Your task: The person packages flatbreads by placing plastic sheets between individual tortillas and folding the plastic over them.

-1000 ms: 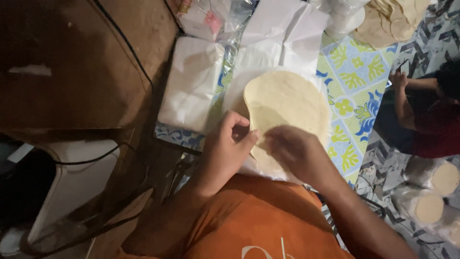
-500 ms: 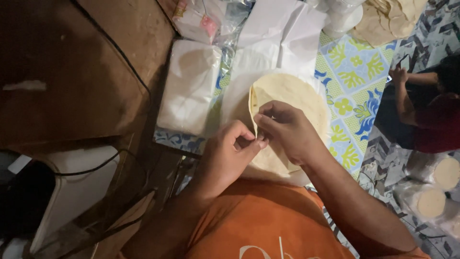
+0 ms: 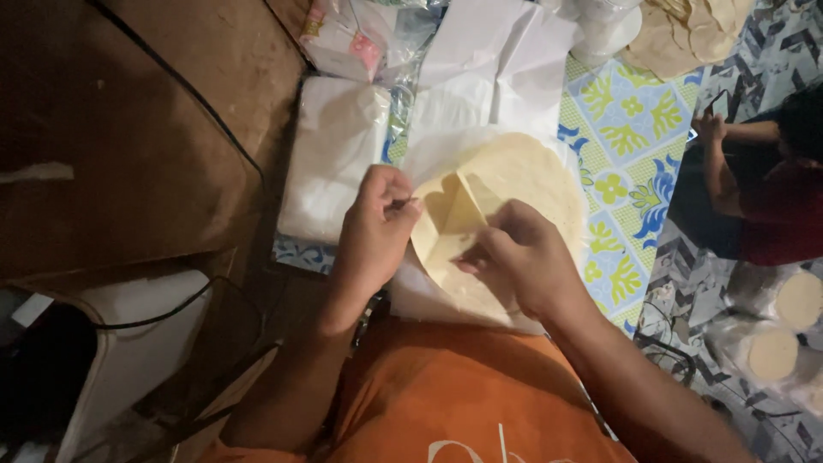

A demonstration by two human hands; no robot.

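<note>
A stack of thin round pale wrappers (image 3: pixel 531 184) lies on white paper (image 3: pixel 480 103) in front of me. My left hand (image 3: pixel 377 227) pinches the left edge of the top wrapper between thumb and fingers. My right hand (image 3: pixel 523 257) grips the same sheet a little lower and peels it up, so its left part stands folded over the stack. I wear an orange shirt (image 3: pixel 463 403).
A white packet (image 3: pixel 330 163) lies left of the stack on a patterned blue, yellow and green cloth (image 3: pixel 634 129). More round wrappers (image 3: pixel 686 34) sit at the top right. Another person in red (image 3: pixel 771 189) sits at the right beside bagged wrapper stacks (image 3: pixel 780 326). A brown surface (image 3: pixel 111 129) with cables fills the left.
The top wrapper, flat a second ago, now has its left edge lifted and folded inward. Both hands have moved slightly up and onto that edge.
</note>
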